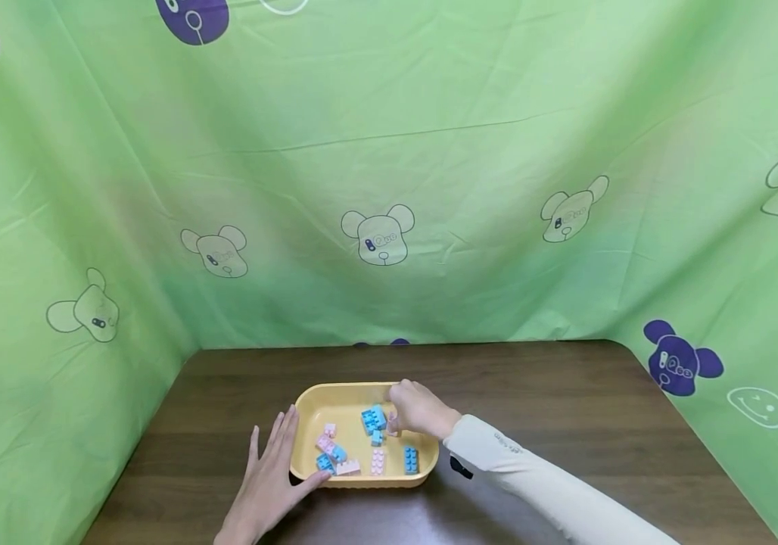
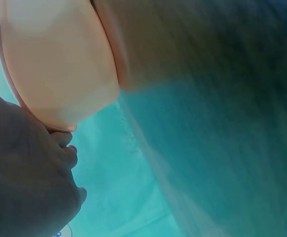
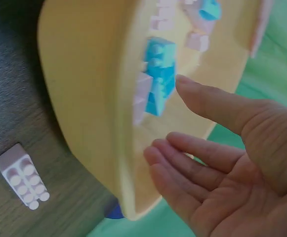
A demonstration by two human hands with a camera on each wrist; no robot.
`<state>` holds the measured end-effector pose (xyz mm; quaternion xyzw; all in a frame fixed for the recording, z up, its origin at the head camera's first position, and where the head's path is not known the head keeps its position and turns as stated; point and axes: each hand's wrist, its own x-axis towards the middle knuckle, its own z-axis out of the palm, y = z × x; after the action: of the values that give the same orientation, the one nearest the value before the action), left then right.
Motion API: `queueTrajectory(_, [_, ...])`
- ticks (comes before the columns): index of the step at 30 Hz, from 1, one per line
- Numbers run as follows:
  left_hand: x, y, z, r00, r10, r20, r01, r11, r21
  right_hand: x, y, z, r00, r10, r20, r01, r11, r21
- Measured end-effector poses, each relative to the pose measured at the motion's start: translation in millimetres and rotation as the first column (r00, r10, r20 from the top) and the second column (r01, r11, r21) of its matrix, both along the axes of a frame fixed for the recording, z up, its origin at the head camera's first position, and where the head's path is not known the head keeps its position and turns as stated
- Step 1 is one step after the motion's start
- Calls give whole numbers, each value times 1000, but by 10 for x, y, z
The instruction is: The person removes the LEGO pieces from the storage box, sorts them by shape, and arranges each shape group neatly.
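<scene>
A yellow tray (image 1: 362, 483) on the table holds several pink and blue toy bricks. My left hand (image 1: 268, 477) lies along the tray's left end, fingers spread and thumb over the near rim; the left wrist view shows its fingertips against the tray wall (image 2: 64, 64). Over the right part of the tray is my right hand (image 1: 419, 409). In the right wrist view its thumb (image 3: 207, 98) stands apart from the gently bent fingers, with nothing between them. Just beyond lie blue bricks (image 3: 160, 74) and a pink brick (image 3: 142, 96).
Outside the tray, a pink brick (image 3: 22, 175) lies on the wooden table (image 1: 566, 409). Inside, a blue brick (image 1: 411, 459) and a pink brick (image 1: 378, 462) sit near the front wall. A green printed cloth (image 1: 375, 174) hangs behind and at both sides.
</scene>
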<state>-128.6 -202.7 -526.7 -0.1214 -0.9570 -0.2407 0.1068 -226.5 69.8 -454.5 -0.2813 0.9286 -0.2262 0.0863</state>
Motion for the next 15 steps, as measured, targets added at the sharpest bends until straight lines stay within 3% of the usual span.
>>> queueTrajectory(8, [29,3,-32,999,-6,-47,7,1000,7,19,-63,-130,996,-32,-78,44,987,157])
queueTrajectory(15, [31,5,-7,1000,-3,-16,3,1000,5,47,-120,-260,988,-8,-157,37,982,186])
